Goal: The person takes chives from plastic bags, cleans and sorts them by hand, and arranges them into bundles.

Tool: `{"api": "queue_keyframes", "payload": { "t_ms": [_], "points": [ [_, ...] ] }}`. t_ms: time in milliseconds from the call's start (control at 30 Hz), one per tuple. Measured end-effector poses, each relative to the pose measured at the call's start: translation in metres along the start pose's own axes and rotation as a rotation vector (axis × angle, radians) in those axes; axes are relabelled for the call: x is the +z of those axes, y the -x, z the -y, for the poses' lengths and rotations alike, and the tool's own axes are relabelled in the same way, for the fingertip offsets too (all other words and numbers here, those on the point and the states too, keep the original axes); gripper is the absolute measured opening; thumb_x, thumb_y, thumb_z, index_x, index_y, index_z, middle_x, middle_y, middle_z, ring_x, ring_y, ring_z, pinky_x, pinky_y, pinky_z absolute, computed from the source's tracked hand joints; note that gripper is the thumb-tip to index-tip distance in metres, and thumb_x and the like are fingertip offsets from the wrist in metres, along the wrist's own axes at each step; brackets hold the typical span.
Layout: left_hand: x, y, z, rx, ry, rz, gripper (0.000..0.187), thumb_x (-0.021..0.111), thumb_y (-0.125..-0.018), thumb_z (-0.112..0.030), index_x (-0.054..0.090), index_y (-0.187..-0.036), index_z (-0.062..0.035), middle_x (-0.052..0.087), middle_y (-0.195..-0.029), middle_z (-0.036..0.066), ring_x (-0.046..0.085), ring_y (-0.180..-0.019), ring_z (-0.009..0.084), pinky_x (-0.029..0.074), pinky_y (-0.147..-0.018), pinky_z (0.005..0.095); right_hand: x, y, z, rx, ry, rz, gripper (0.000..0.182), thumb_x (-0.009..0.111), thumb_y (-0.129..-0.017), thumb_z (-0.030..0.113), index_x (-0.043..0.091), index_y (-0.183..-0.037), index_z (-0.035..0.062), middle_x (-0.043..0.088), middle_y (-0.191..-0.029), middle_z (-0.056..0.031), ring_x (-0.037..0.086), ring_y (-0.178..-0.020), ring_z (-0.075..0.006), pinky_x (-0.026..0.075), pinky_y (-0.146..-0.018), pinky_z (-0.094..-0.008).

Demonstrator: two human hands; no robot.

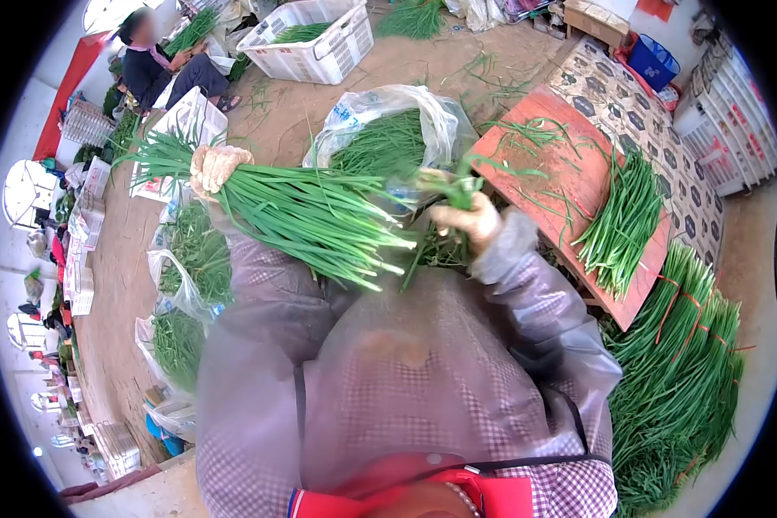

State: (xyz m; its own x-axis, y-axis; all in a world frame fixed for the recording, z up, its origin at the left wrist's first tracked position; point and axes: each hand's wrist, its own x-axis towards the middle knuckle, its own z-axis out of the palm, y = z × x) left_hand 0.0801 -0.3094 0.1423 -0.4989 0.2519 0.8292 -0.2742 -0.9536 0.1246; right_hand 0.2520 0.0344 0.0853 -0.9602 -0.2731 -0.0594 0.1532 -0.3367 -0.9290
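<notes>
My left hand [218, 172], in a pale glove, is closed round a big bunch of garlic chives [311, 211]. The white cut ends point right, and the leafy tips hang out at the left. To the right of those ends is my right hand [475, 223], also gloved and smeared by motion. Its fingers are closed on a small clump of green chive leaves [457, 188]. Just beyond both hands stands an open plastic bag [451, 116] with loose chives [380, 142] in it. Loose greens under my right hand are partly hidden.
At the right, a red board [527, 108] bears a pile of chives [622, 229] and scraps. Tied chive bundles [682, 380] lie below it. Bags of greens [181, 341] stand at the left, a white crate [341, 56] farther back. A seated person [168, 69] handles greens at upper left.
</notes>
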Motion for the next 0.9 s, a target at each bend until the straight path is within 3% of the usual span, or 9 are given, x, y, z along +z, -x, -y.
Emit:
{"api": "queue_keyframes", "payload": {
  "t_ms": [33,67,233,500,567,600,667,800,900],
  "points": [
    [0.002,-0.001,0.002,-0.008,-0.004,0.000,0.009,0.057,-0.077,-0.005,0.053,-0.084,-0.0088,0.055,-0.062,-0.005,0.053,-0.055,0.0048,0.046,-0.066,0.0205,0.017,-0.009,-0.007,-0.149,-0.069,0.030,0.070,0.067,-0.075,0.000,0.037,-0.138,0.0078,0.051,-0.129,-0.0077,0.055,-0.104,-0.0151,0.046,-0.086,-0.0274],
    [0.005,-0.003,0.006,-0.006,-0.008,-0.002,0.009,0.057,-0.077,-0.005,0.053,-0.084,-0.0088,0.055,-0.062,-0.005,0.053,-0.055,0.0048,0.046,-0.066,0.0205,0.026,-0.021,-0.014,-0.221,-0.113,0.119,0.082,0.072,-0.073,0.001,0.028,-0.142,0.0135,0.044,-0.133,-0.0096,0.055,-0.103,-0.0190,0.048,-0.079,-0.0310],
    [0.006,-0.002,0.016,-0.105,0.011,-0.040,0.007,0.058,-0.078,-0.008,0.054,-0.085,-0.0082,0.055,-0.059,-0.006,0.053,-0.052,0.0037,0.047,-0.061,0.0190,0.071,-0.042,0.017,-0.052,0.475,0.094,0.037,0.066,-0.082,0.009,0.056,-0.118,0.0027,0.066,-0.098,-0.0063,0.059,-0.091,-0.0148,0.047,-0.084,-0.0285],
    [-0.004,0.015,-0.006,-0.062,0.050,0.062,0.009,0.056,-0.079,-0.008,0.054,-0.088,-0.0076,0.057,-0.062,-0.005,0.056,-0.056,0.0043,0.048,-0.066,0.0202,-0.024,-0.017,-0.031,-0.014,0.366,-0.064,0.021,0.064,-0.083,0.013,0.066,-0.101,0.0019,0.067,-0.090,-0.0038,0.059,-0.083,-0.0126,0.046,-0.078,-0.0279],
    [-0.007,0.019,-0.020,-0.041,0.050,0.109,0.009,0.056,-0.079,-0.008,0.053,-0.088,-0.0076,0.057,-0.062,-0.005,0.056,-0.056,0.0043,0.048,-0.066,0.0203,-0.082,-0.002,-0.052,0.091,0.779,-0.070,0.024,0.064,-0.081,0.019,0.068,-0.099,0.0044,0.069,-0.083,-0.0110,0.064,-0.081,-0.0200,0.048,-0.081,-0.0301],
    [-0.010,0.021,-0.025,-0.033,0.052,0.129,0.009,0.056,-0.079,-0.008,0.053,-0.088,-0.0076,0.057,-0.062,-0.005,0.056,-0.057,0.0043,0.048,-0.066,0.0204,-0.086,0.004,-0.037,0.480,1.063,0.046,0.044,0.070,-0.075,0.023,0.060,-0.115,0.0077,0.065,-0.101,-0.0170,0.062,-0.095,-0.0275,0.046,-0.087,-0.0347],
    [-0.012,0.022,-0.029,-0.042,0.051,0.158,0.009,0.056,-0.079,-0.008,0.053,-0.088,-0.0076,0.057,-0.062,-0.005,0.056,-0.057,0.0044,0.048,-0.066,0.0205,-0.068,0.018,-0.023,0.717,1.583,0.077,0.078,0.074,-0.068,0.024,0.038,-0.135,0.0089,0.048,-0.128,-0.0230,0.051,-0.114,-0.0351,0.041,-0.096,-0.0386],
    [-0.010,0.015,-0.018,-0.094,0.030,0.152,0.009,0.055,-0.080,-0.008,0.052,-0.089,-0.0073,0.057,-0.063,-0.004,0.056,-0.058,0.0046,0.048,-0.068,0.0213,-0.039,-0.014,-0.033,-0.271,1.110,0.068,0.106,0.079,-0.064,0.032,0.014,-0.145,0.0104,0.034,-0.139,-0.0226,0.042,-0.124,-0.0341,0.037,-0.101,-0.0374],
    [-0.007,0.018,-0.011,-0.078,0.038,0.094,0.010,0.056,-0.079,-0.008,0.052,-0.089,-0.0071,0.056,-0.063,-0.004,0.056,-0.058,0.0050,0.048,-0.069,0.0217,0.025,-0.037,-0.017,-0.086,0.614,0.230,0.082,0.070,-0.078,0.026,0.023,-0.143,0.0087,0.050,-0.126,-0.0175,0.051,-0.111,-0.0238,0.041,-0.093,-0.0317]
  ]
}}
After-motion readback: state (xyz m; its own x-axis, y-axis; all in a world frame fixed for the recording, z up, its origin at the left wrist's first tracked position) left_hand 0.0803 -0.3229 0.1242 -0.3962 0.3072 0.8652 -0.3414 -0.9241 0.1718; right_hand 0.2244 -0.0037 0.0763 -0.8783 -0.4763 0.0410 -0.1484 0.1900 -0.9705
